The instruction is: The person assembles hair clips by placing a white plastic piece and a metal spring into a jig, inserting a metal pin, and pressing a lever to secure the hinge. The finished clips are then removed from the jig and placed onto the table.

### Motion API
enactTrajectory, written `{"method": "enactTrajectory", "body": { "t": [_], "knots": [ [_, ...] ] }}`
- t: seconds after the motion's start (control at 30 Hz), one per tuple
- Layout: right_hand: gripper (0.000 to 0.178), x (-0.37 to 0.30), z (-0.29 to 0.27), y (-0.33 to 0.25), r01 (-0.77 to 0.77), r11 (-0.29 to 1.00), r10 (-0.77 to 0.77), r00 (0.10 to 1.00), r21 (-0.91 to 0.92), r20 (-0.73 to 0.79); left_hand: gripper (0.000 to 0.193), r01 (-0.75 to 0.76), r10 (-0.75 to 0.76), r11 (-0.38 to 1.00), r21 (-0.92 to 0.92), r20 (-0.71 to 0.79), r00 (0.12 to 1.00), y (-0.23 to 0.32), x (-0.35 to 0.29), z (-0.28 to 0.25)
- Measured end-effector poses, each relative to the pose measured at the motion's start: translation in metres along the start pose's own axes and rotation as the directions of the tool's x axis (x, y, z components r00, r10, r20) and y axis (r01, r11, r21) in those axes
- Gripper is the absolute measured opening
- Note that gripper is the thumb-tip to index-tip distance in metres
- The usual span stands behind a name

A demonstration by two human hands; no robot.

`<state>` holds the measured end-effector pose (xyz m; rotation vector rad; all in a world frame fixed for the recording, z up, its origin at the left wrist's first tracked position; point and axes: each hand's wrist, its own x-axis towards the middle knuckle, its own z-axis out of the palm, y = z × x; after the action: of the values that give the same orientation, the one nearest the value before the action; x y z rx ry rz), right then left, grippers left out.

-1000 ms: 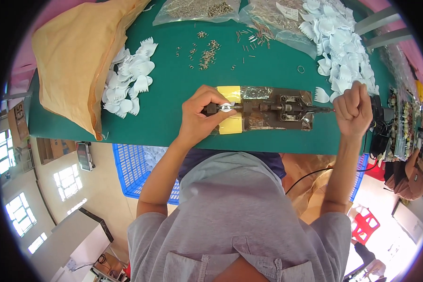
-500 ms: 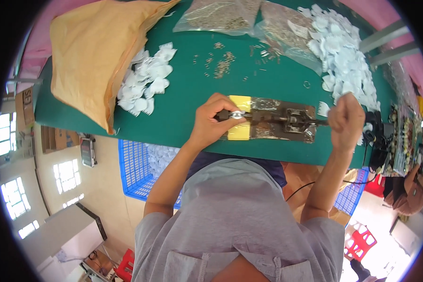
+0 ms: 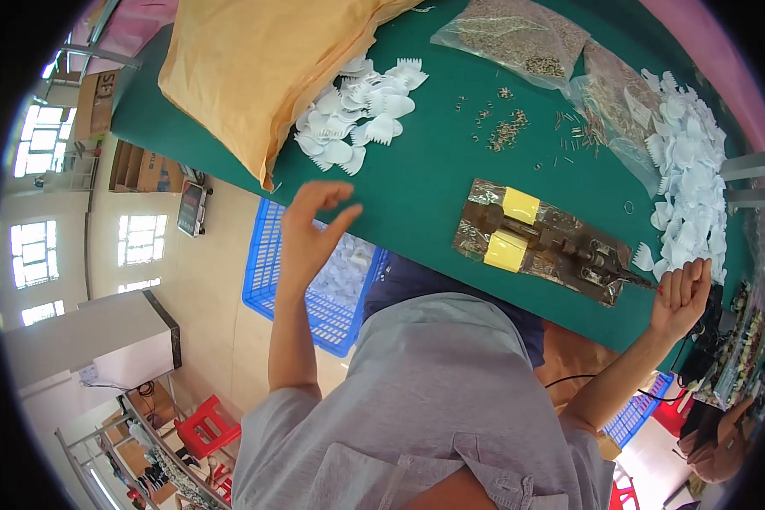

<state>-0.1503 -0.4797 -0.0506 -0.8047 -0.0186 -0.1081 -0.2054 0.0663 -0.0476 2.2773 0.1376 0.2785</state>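
Note:
My left hand is off the press, above the table's front edge and beside the blue basket. Its thumb and forefinger are apart, with nothing visible between them. My right hand is closed round the end of the lever of a dark metal hand press, where a bit of red shows. The press sits on a taped board with yellow pads, and no piece shows at its left end. A pile of white comb-toothed plastic pieces lies beyond my left hand. One single white piece is near my right hand.
A blue basket below the table edge holds many white pieces. On the green table are a large tan sack, small metal parts, clear bags of metal parts and a bigger white heap. Metal bars stand at right.
My left hand has left the press's left end and moved left toward the basket, and the small shiny piece it held there is gone from view. My right hand stays at the lever. The view has turned.

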Motion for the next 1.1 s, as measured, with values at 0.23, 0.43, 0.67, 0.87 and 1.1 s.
{"method": "enactTrajectory", "body": {
  "t": [0.23, 0.43, 0.67, 0.87, 1.1],
  "knots": [
    [0.033, -0.020, 0.000, 0.013, -0.012, 0.998, -0.003, 0.974, -0.066, -0.227, 0.028, -0.055, 0.140, 0.686, 0.726, -0.058, 0.988, -0.037, 0.051, 0.052],
    [0.019, -0.032, -0.013, 0.032, -0.103, 0.605, -0.311, 0.882, -0.789, -0.353, 0.020, -0.007, 0.116, 0.606, 0.795, -0.081, 0.990, -0.054, 0.063, 0.026],
    [0.034, -0.020, 0.005, 0.008, -0.088, -0.060, -0.015, 0.996, -0.994, -0.087, 0.016, 0.126, -0.100, 0.916, -0.381, 0.089, 0.991, 0.027, 0.020, 0.024],
    [0.052, 0.006, 0.009, -0.020, 0.199, -0.259, 0.341, 0.934, -0.945, 0.103, 0.014, -0.199, 0.277, 0.941, -0.273, 0.287, 0.917, 0.081, 0.001, 0.106],
    [0.044, 0.014, -0.002, -0.002, 0.409, -0.277, 0.245, 0.905, -0.869, 0.348, 0.019, -0.663, 0.638, 0.746, 0.070, 0.211, 0.740, 0.087, 0.004, 0.118]
  ]
}}
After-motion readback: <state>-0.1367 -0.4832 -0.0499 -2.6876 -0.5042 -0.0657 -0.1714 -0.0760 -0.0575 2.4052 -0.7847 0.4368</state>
